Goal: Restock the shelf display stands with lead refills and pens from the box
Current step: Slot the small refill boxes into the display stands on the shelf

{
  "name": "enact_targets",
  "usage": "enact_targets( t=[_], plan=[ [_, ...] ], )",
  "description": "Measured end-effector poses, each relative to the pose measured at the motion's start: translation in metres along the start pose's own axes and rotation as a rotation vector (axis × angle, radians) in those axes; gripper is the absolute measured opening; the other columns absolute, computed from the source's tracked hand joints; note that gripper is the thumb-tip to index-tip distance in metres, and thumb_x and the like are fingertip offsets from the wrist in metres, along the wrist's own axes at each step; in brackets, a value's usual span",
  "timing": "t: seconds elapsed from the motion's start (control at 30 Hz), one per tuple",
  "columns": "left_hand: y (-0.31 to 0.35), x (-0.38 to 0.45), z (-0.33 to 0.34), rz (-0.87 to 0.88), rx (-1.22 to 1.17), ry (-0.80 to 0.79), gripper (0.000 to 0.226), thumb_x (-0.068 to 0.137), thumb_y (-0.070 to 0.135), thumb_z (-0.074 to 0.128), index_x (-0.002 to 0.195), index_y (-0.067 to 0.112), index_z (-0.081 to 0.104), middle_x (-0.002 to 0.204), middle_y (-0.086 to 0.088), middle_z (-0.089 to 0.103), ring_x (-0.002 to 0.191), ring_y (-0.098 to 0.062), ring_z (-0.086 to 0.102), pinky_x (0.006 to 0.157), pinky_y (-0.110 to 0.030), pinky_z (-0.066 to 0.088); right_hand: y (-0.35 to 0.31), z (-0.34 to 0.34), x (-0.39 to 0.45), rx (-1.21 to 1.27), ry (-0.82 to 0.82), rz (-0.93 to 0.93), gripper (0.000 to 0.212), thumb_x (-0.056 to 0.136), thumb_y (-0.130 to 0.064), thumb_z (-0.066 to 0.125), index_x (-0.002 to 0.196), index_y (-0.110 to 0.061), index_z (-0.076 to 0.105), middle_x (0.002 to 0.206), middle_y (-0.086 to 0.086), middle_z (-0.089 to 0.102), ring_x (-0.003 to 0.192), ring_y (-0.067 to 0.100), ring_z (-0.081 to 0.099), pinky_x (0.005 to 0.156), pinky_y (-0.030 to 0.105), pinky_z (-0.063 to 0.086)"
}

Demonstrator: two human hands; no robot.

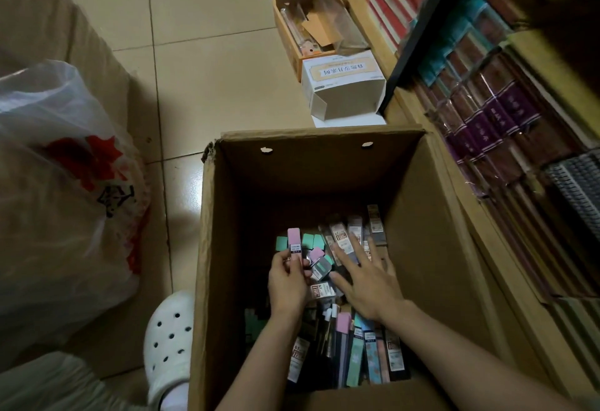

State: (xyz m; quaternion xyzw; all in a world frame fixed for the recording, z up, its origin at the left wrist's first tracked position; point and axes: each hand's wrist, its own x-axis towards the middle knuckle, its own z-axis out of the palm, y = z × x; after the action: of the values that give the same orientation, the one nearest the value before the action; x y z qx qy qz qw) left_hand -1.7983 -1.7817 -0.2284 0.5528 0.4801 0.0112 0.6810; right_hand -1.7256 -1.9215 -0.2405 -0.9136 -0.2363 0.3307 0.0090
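Note:
A deep open cardboard box [224, 216] stands on the floor in front of me. Its bottom is covered with several lead refill cases [357, 355] in pink, green, blue and dark colours. My left hand [287, 284] is inside the box and grips a pink lead refill case [294, 248] upright. My right hand [370, 281] reaches in beside it, fingers spread flat over the dark refill packs [344, 232]. The shelf [506, 125] runs along the right, packed with wrapped stock.
A white carton [344, 86] and an open brown carton [311, 31] of packaging sit on the tiled floor beyond the box. A printed plastic bag [65, 183] lies on a large carton at left. My white clog [168, 336] is by the box's left wall.

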Motion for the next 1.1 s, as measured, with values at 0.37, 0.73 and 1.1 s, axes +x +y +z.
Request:
enact_targets(
  t=[0.37, 0.73, 1.1],
  plan=[
    [0.001, -0.010, -0.009, -0.063, 0.017, 0.004, 0.017, 0.102, 0.019, 0.046, 0.118, 0.021, 0.049, 0.097, -0.006, 0.066, 0.084, -0.019, 0.065, 0.082, -0.041, 0.058, -0.032, -0.024, 0.006, 0.226, 0.304, 0.189, 0.051, 0.094, -0.039, 0.058, 0.140, -0.024, 0.042, 0.138, 0.000, 0.051, 0.132, 0.022, 0.038, 0.108, 0.040, 0.029],
    [0.001, -0.006, -0.008, -0.048, 0.079, 0.021, 0.021, 0.101, 0.020, 0.046, 0.122, 0.020, 0.049, 0.105, -0.004, 0.064, 0.095, -0.021, 0.066, 0.079, -0.040, 0.058, -0.019, -0.038, 0.011, 0.679, 0.410, 0.255, 0.020, 0.093, -0.012, 0.063, 0.113, -0.014, 0.064, 0.099, 0.001, 0.068, 0.082, 0.011, 0.062, 0.063, 0.015, 0.047],
    [0.009, -0.016, -0.005, 0.022, -0.021, -0.113, 0.026, 0.094, 0.016, 0.061, 0.118, 0.019, 0.050, 0.101, 0.000, 0.067, 0.083, -0.006, 0.065, 0.056, -0.016, 0.052, -0.037, -0.019, -0.016, 1.210, 0.123, 0.020, 0.027, 0.085, -0.006, 0.072, 0.109, -0.012, 0.063, 0.081, -0.006, 0.070, 0.070, -0.003, 0.068, 0.060, 0.011, 0.050]
  ],
)
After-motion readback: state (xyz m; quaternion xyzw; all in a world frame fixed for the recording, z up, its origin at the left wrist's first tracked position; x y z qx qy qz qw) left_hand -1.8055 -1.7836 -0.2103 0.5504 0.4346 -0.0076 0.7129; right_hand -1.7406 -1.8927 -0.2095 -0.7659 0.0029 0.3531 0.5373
